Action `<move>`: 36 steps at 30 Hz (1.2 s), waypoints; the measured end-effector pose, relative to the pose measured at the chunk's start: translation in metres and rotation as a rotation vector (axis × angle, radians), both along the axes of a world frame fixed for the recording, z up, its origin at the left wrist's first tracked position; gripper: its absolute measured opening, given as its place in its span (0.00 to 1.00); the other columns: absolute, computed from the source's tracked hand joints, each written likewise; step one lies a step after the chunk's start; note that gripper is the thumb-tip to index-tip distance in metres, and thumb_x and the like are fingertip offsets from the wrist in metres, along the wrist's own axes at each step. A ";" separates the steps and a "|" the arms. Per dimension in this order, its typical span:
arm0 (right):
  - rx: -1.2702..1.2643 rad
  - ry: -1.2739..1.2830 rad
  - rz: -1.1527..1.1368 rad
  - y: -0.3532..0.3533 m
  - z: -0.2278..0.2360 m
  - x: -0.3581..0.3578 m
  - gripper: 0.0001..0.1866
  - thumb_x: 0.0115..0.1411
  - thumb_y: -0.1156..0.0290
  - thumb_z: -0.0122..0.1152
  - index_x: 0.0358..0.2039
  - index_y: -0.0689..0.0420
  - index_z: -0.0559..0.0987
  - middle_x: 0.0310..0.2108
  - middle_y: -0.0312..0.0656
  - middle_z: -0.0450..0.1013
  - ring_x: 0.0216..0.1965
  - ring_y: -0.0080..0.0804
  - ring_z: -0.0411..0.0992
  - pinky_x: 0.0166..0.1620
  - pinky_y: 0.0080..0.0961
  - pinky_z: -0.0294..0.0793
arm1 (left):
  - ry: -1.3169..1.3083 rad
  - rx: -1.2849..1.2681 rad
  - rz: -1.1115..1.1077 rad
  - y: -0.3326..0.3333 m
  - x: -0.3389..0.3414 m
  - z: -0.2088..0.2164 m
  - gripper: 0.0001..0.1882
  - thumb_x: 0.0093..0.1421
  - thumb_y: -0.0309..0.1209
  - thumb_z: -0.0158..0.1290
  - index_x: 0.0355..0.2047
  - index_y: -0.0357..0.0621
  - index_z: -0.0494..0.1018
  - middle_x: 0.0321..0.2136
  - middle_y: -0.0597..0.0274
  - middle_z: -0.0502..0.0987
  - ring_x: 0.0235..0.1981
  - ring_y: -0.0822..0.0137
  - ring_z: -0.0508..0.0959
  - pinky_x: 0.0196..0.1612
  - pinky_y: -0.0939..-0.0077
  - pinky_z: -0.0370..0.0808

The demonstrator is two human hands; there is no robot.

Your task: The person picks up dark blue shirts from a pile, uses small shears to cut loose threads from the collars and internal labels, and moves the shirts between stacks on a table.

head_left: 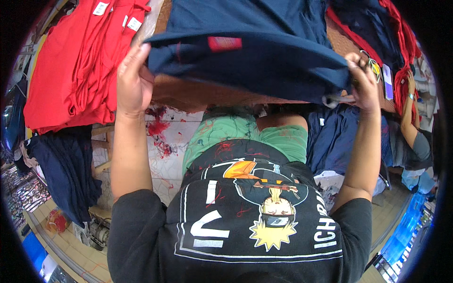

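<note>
A navy blue garment (283, 63) is stretched between my two hands, its lower edge lifted off the table and slightly blurred. A small red label (225, 44) shows on its raised part. My left hand (135, 78) is closed on the left end of that edge, fingertips pinching the cloth. On the other end, my right hand (365, 85) grips the fabric too. By the right fingers, a greyish looped object (330, 101) sticks out below the cloth; its kind is unclear. The rest of the garment lies flat, running away from me.
Red garments (71, 70) with white tags are piled at left. Navy and red clothes (373, 28) lie at far right, near a purple-and-white box (388, 81). Another person's arm (409, 113) reaches in at right. Navy cloth hangs at lower left (66, 170). Thread scraps (158, 127) litter the floor.
</note>
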State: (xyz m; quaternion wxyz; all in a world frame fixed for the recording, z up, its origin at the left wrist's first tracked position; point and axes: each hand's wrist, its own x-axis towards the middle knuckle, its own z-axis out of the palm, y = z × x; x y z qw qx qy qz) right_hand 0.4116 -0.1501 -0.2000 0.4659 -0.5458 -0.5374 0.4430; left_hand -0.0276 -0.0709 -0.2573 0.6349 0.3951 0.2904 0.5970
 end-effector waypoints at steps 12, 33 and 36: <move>0.222 -1.388 -0.062 0.045 -0.033 0.052 0.16 0.58 0.58 0.61 0.40 0.55 0.73 0.39 0.48 0.74 0.39 0.51 0.75 0.39 0.43 0.73 | 1.173 0.373 0.039 0.025 0.032 -0.016 0.11 0.63 0.32 0.54 0.39 0.37 0.77 0.35 0.61 0.78 0.37 0.74 0.77 0.42 0.80 0.73; 0.315 -0.712 0.128 0.024 -0.071 -0.144 0.09 0.55 0.67 0.61 0.35 0.55 0.78 0.34 0.43 0.73 0.37 0.47 0.73 0.38 0.39 0.73 | 1.144 0.700 0.099 -0.015 0.100 -0.029 0.04 0.55 0.27 0.59 0.30 0.40 0.78 0.32 0.58 0.80 0.35 0.61 0.80 0.41 0.71 0.75; 0.314 -0.778 0.112 0.023 -0.069 -0.144 0.08 0.55 0.66 0.61 0.35 0.54 0.77 0.34 0.42 0.73 0.37 0.47 0.74 0.38 0.39 0.73 | 0.972 0.816 -0.134 -0.011 0.089 -0.023 0.04 0.55 0.26 0.58 0.28 0.38 0.77 0.31 0.58 0.80 0.33 0.62 0.80 0.39 0.72 0.75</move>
